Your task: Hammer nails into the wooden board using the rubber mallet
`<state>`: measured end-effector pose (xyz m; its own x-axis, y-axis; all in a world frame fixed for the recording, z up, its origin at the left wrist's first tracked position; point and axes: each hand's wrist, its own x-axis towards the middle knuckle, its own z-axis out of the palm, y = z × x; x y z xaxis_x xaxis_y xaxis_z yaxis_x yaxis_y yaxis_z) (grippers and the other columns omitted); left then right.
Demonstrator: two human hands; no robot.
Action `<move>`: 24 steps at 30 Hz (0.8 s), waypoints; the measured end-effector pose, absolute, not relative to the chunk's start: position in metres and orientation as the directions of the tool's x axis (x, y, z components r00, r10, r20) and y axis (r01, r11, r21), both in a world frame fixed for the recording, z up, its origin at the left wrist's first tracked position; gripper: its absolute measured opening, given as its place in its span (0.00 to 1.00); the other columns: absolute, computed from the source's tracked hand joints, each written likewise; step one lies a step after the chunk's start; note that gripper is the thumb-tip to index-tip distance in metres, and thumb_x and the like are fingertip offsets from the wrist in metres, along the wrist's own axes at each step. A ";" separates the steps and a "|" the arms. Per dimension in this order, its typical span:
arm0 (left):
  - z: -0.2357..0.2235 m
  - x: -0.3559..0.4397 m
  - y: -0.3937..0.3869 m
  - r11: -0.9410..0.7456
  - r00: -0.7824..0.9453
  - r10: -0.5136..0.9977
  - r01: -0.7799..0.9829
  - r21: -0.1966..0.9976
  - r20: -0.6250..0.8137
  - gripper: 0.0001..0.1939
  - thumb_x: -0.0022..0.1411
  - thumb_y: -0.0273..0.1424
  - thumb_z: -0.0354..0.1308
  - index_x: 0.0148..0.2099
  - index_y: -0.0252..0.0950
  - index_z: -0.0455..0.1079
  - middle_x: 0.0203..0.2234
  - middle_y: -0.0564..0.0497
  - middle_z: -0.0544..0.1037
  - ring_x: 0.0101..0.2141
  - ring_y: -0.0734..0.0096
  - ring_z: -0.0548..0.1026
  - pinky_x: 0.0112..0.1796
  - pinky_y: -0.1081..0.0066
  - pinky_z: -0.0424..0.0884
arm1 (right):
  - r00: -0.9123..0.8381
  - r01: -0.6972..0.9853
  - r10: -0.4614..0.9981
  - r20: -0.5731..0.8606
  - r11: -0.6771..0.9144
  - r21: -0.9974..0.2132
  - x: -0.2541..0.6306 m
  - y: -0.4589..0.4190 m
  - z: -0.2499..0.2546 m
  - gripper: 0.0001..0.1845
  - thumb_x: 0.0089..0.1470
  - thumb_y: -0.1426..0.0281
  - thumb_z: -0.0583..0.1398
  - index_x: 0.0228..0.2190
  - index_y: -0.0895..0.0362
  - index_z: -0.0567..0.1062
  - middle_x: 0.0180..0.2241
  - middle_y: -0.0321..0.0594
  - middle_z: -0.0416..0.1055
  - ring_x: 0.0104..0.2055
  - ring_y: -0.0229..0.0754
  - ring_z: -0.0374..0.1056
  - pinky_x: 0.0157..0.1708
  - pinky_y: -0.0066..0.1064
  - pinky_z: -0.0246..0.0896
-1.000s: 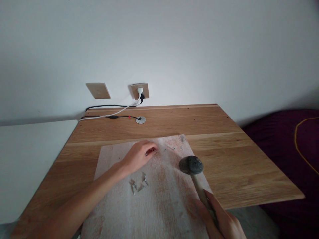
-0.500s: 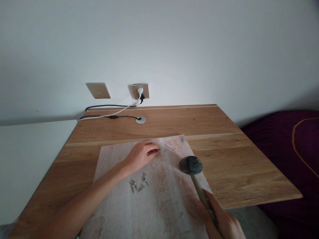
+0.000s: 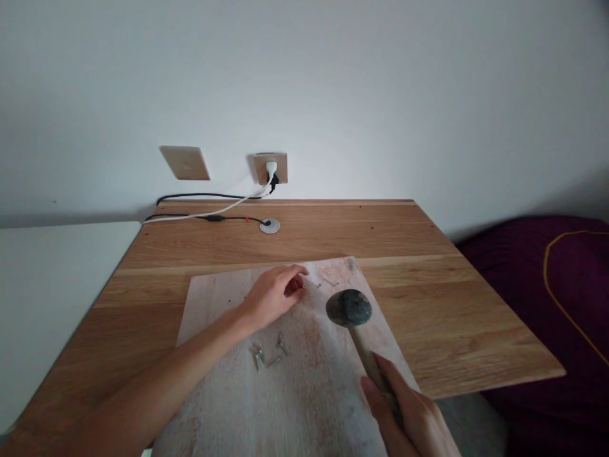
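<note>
My left hand (image 3: pixel 275 293) rests near the far edge of a whitish, worn board (image 3: pixel 304 393). Its thumb and forefinger curl around a small metal screw (image 3: pixel 304 286), of which little more than the head shows. In my right hand (image 3: pixel 404 406) is a mallet (image 3: pixel 351 308) with a dark, rounded head and a wooden handle, raised above the board's right side. Just right of my left fingers, two thin screws (image 3: pixel 336 284) appear at the board's far part. Several loose screws (image 3: pixel 258 357) lie on the board below my left wrist.
The board lies on a wooden desk (image 3: pixel 457 317) against a white wall. Cables run from a wall socket (image 3: pixel 271 168) across the back, one into a round grommet (image 3: pixel 269 226). A white surface (image 3: pixel 61 304) borders the left; purple fabric (image 3: pixel 523 266) lies right.
The mallet and my right hand have shifted left, toward my left hand. The thumb and forefinger of my left hand show a wider gap. The view has moved slightly.
</note>
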<state>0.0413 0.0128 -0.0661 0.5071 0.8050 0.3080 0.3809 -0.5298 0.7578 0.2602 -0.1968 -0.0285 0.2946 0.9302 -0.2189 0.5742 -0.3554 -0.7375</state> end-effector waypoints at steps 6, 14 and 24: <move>-0.065 0.043 0.011 -0.524 0.505 0.807 0.369 0.768 0.308 0.22 0.59 0.18 0.67 0.53 0.40 0.74 0.33 0.54 0.82 0.31 0.71 0.80 0.37 0.72 0.74 | 0.255 0.603 0.932 -0.258 -0.362 -0.711 0.256 -0.192 -0.027 0.35 0.67 0.41 0.53 0.53 0.57 0.77 0.35 0.47 0.85 0.39 0.54 0.84 0.37 0.35 0.72; -0.069 0.045 0.013 -0.487 0.512 0.810 0.318 0.813 0.285 0.17 0.64 0.21 0.64 0.54 0.38 0.74 0.35 0.52 0.83 0.33 0.70 0.80 0.39 0.70 0.75 | 0.236 0.638 0.959 -0.154 -0.273 -0.720 0.245 -0.172 -0.001 0.29 0.69 0.46 0.54 0.50 0.56 0.78 0.18 0.27 0.65 0.15 0.40 0.64 0.17 0.30 0.60; -0.067 0.046 0.014 -0.467 0.547 0.802 0.321 0.824 0.241 0.16 0.64 0.24 0.62 0.55 0.37 0.74 0.35 0.50 0.83 0.34 0.68 0.80 0.40 0.67 0.76 | 0.218 0.656 0.965 -0.147 -0.256 -0.710 0.243 -0.160 0.002 0.25 0.70 0.47 0.54 0.48 0.54 0.76 0.18 0.27 0.67 0.15 0.40 0.66 0.17 0.30 0.60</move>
